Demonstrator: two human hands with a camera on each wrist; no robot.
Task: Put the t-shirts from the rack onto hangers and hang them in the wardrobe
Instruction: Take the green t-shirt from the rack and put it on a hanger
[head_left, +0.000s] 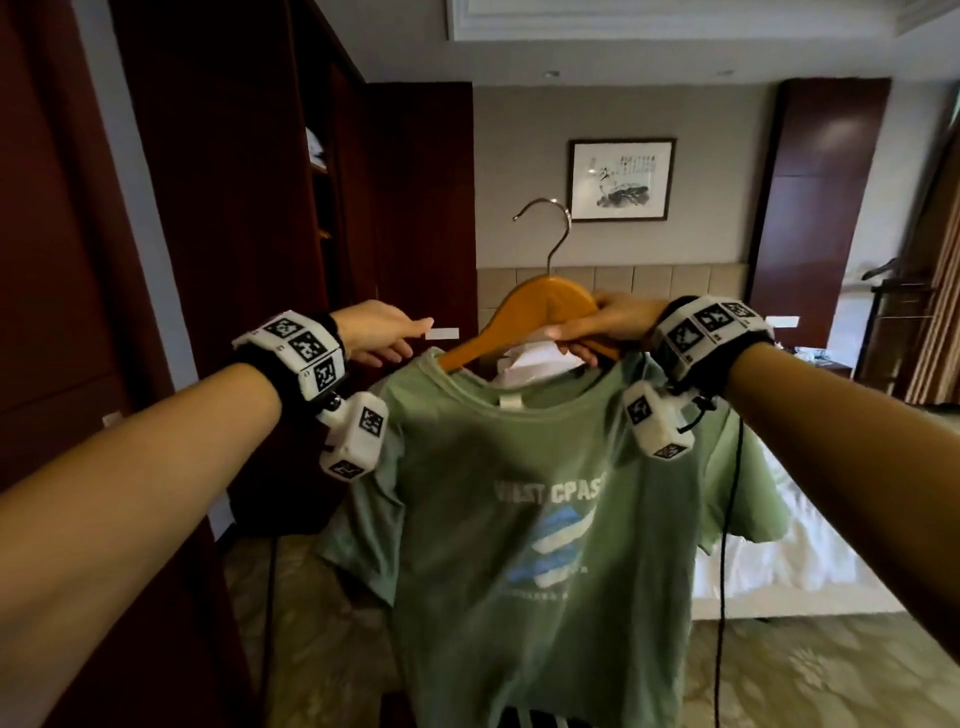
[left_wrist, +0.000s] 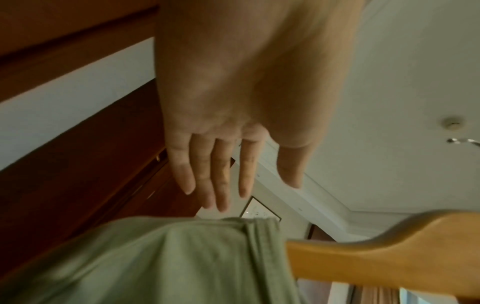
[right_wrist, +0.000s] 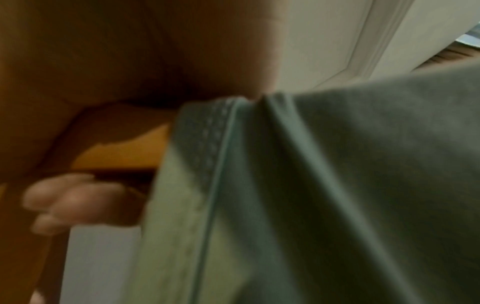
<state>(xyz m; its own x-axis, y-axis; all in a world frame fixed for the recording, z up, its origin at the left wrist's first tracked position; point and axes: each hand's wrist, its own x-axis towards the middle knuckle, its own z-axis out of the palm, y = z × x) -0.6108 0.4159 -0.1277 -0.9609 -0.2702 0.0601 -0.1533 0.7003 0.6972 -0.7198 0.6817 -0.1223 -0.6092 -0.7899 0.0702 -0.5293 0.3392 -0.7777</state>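
The right hand (head_left: 605, 325) has its grip clamped on the right arm of a wooden hanger (head_left: 540, 306), fingers curled under it. A green t-shirt (head_left: 524, 519) hangs from the hanger at centre view, its collar slipped off the hanger's left arm. The left hand (head_left: 382, 332), at nine o'clock of the hanger, holds nothing, fingers straight and apart. A dark wardrobe (head_left: 249, 208) stands at ten o'clock.

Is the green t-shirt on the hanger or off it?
On. The green t-shirt hangs from the wooden hanger, whose arms pass inside its neck opening; the right hand grips the hanger.
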